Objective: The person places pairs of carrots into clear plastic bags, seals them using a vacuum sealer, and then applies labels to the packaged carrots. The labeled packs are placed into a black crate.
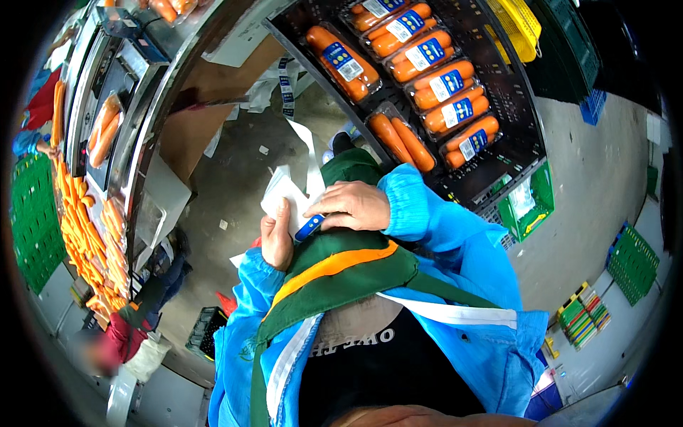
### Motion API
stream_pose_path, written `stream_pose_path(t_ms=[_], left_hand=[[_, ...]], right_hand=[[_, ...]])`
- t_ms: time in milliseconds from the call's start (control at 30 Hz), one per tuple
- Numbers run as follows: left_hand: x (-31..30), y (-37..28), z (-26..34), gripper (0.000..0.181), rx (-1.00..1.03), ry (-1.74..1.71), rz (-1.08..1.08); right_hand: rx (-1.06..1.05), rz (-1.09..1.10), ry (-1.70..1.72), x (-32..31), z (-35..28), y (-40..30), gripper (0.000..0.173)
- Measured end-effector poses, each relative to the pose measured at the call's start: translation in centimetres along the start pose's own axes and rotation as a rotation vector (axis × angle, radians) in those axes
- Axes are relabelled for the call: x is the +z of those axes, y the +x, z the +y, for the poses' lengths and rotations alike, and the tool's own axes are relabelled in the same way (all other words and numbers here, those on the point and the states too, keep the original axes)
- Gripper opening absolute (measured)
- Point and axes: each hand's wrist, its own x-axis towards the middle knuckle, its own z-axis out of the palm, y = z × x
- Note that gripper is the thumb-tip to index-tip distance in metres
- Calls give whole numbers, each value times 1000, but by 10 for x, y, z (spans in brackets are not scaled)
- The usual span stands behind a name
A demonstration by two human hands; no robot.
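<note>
My left hand point(277, 235) grips a folded wad of white label backing paper point(285, 195) above my lap. My right hand point(352, 205) is closed over the strip beside it, fingers at a blue printed label point(309, 228). A white tail of the label strip point(307, 141) runs up from between the hands to printed labels point(286, 88) near the floor. Beyond my right hand is a black plastic crate point(515, 128) of clear-wrapped carrot packs. Several packs point(427, 53) bear blue-and-white labels; the nearest pack point(403, 139) shows no label.
At left, a metal-edged bench holds weighing equipment point(120, 69), a wrapped carrot pack point(104, 131) and loose carrots point(80, 213). Another person point(125, 333) stands at its lower end; a co-worker's hand point(48, 149) is across it. A green crate point(533, 205) lies beside the black one.
</note>
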Motion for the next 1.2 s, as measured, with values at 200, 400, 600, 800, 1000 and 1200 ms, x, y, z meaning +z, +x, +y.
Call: stream_pose_path(t_ms=[200,400,600,800,1000,1200], left_hand=[[4,-4,-9,35,-35,32,-4],[-6,-8,-26,36,-34,155,-28],[-20,10,-28,38,68,-203,322],[-35,-20,5,40,252,-118,169],[-45,-68,-6,67,-258,-163,-409],[-37,-73,-17,88,-220,-278,-676]], right_hand=[[57,159,-54,27,-5,-26,29],[11,249,-66,44,1,-39,20],[-50,497,304,24,-13,-55,6],[542,898,434,-65,86,-104,18],[763,569,-336,-61,211,-127,45],[767,475,-703,-62,167,-112,45]])
